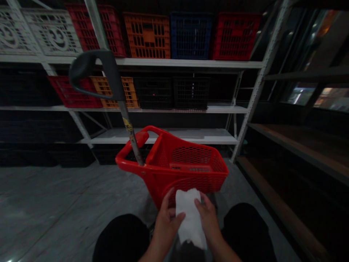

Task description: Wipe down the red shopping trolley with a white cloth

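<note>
A white cloth [189,218] hangs between both my hands, low in the middle of the view, above my dark-trousered knees. My left hand [167,218] grips its left edge, thumb on top. My right hand [207,215] pinches its right edge. Just beyond the cloth stands a red plastic shopping basket [177,163] on the floor, tilted, with a long grey pull handle [109,78] rising up and to the left. The cloth's upper end lies against the basket's near wall.
White metal shelving [169,62] faces me, carrying red, orange, blue and black crates [147,34]. Darker wooden shelves [300,145] run along the right. The floor [54,203] is grey and glossy. The room is dim.
</note>
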`<state>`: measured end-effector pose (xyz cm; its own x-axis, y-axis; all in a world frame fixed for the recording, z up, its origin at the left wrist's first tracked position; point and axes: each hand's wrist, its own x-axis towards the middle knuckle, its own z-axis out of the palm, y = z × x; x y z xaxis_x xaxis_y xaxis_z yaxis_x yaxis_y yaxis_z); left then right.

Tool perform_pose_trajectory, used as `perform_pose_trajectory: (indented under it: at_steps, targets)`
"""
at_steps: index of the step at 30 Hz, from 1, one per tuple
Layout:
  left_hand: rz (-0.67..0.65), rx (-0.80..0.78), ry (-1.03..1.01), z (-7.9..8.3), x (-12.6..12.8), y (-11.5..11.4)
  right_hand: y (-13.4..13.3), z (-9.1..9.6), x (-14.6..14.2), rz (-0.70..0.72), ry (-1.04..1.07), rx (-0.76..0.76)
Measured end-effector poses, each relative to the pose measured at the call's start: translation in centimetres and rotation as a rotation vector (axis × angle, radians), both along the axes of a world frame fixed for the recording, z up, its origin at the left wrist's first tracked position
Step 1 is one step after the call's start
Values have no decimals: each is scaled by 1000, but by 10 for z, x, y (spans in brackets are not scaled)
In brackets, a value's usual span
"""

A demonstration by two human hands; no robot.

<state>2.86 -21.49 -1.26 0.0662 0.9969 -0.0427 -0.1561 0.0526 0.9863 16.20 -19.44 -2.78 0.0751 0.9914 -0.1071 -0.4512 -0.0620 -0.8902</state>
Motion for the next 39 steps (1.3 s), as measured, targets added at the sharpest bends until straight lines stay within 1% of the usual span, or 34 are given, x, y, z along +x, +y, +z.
perform_pose_trajectory:
  at_steps: [2,3,6,8,10,12,14,16,17,18,19,21,22,23,25,26,28,29,31,33,34,35,36,38,39]
  targets:
    - [-20,19,6,4,-2,0,-1,0,4,0,-20,35]
    - [-16,34,43,6,-4,1,-2,-1,6,29,-52,75]
    - [52,100,228,8,-11,6,-5,-8,10,203,-188,198]
    - [73,126,347,7,-15,8,-6,-14,13,255,-269,215]
    - [66,148,472,5,-19,8,-5,-17,17,223,-370,220]
    - [37,206,623,5,-21,7,-3,-14,23,163,-538,278]
    - [10,278,751,8,-22,5,-2,-6,28,92,-716,359]
    - [8,327,814,13,-23,4,-2,4,32,61,-811,433]
    - [1,342,820,16,-22,3,-2,8,33,89,-815,462]
    - [-27,346,812,19,-22,2,-3,11,33,147,-789,480]
    - [-78,334,798,22,-21,2,-4,14,32,217,-732,481]
    - [-180,271,766,26,-19,1,-6,16,27,324,-518,413]
    - [-194,235,742,26,-18,0,-8,16,23,349,-368,355]
    - [-169,207,708,26,-17,0,-10,15,18,354,-210,292]
    - [-47,199,621,22,-15,0,-14,13,6,361,44,191]
    - [12,211,584,19,-15,0,-16,11,0,379,119,160]
    - [84,237,560,13,-15,2,-19,7,-13,388,160,117]
    - [93,250,580,10,-15,4,-19,3,-18,374,151,95]
    - [79,267,646,7,-20,7,-13,-5,-24,304,112,53]
    - [78,296,708,8,-31,13,-1,-12,-21,227,23,30]
    - [112,335,738,11,-39,16,8,-13,-17,196,-42,40]
    - [176,394,770,16,-49,21,18,-11,-11,163,-124,69]
    - [269,482,813,23,-61,26,29,-6,-4,125,-218,119]
    - [461,673,932,42,-86,39,52,13,13,27,-418,280]
    - [536,742,987,54,-98,48,63,25,21,-48,-520,391]
